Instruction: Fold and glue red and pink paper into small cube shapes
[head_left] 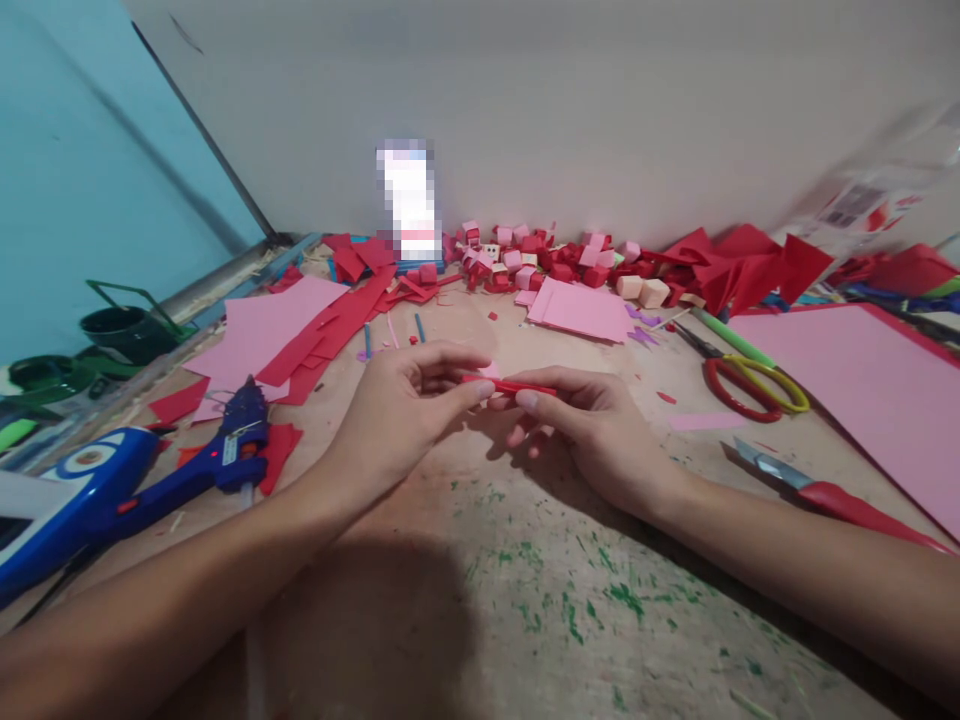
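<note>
A narrow red paper strip [531,387] is held near the middle of the frame, above the table [540,600], with a small pink piece [489,370] just beside it. The left end is pinched by the left hand [397,410], and the other part is gripped between the thumb and fingers of the right hand [604,430]. It seems that this strip is only at the folding stage, because no closed shape can be seen in it; whether any glue is on it cannot be told. Beyond the hands, at the upper middle, many small red and pink paper boxes [592,250] are heaped along the wall, and these appear to be already formed. So a good part of the work is judged to be done, though the full number cannot be known. Much paper is not yet shaped: a pink stack [581,312] behind the right hand, red strips [330,325] and pink sheets [281,310] at the upper left, and a large pink sheet [862,375] at the right. The blue glue gun [180,485] is laid at the left, while the scissors [739,385] and the red-handled knife [859,503] are placed at the right, all untouched by the hands.
</note>
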